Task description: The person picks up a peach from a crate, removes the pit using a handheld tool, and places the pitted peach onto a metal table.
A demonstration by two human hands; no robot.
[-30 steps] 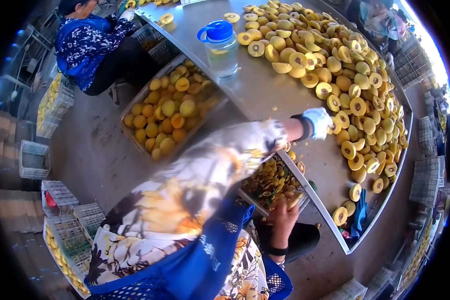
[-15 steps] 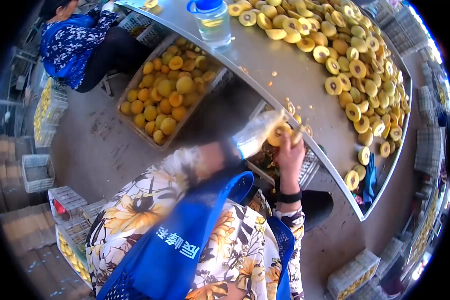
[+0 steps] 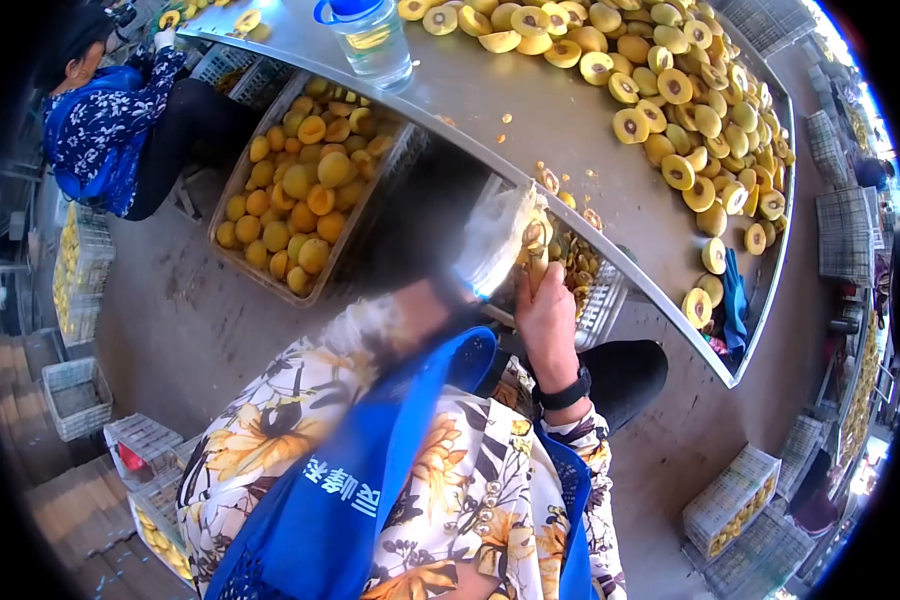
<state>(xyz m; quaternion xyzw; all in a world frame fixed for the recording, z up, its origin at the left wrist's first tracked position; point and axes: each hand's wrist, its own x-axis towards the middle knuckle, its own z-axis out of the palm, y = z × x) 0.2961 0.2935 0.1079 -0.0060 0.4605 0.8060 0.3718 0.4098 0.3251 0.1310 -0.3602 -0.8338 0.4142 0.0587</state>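
Note:
My left hand [image 3: 500, 240], in a white glove, is closed around a cut yellow peach [image 3: 536, 234] just under the metal table's near edge. My right hand [image 3: 547, 318], bare with a black band at the wrist, meets it from below. Its thumb and fingers are pinched around a narrow yellowish piece at the peach; I cannot tell what that piece is. Beneath both hands a white crate [image 3: 602, 305] holds peach pits and scraps. Scraps [image 3: 570, 200] also lie along the table edge.
Many peach halves [image 3: 675, 85] are heaped on the metal table [image 3: 470, 95], near a blue-lidded water jug [image 3: 375, 45] and a blue cloth [image 3: 734, 300]. A crate of whole peaches [image 3: 305, 190] stands on the floor at left. Another person [image 3: 110, 120] sits beyond it.
My view has shifted, so the table and crates sit differently. Both hands have come slightly down from the table edge, and the round peach face seen earlier is now turned and partly covered.

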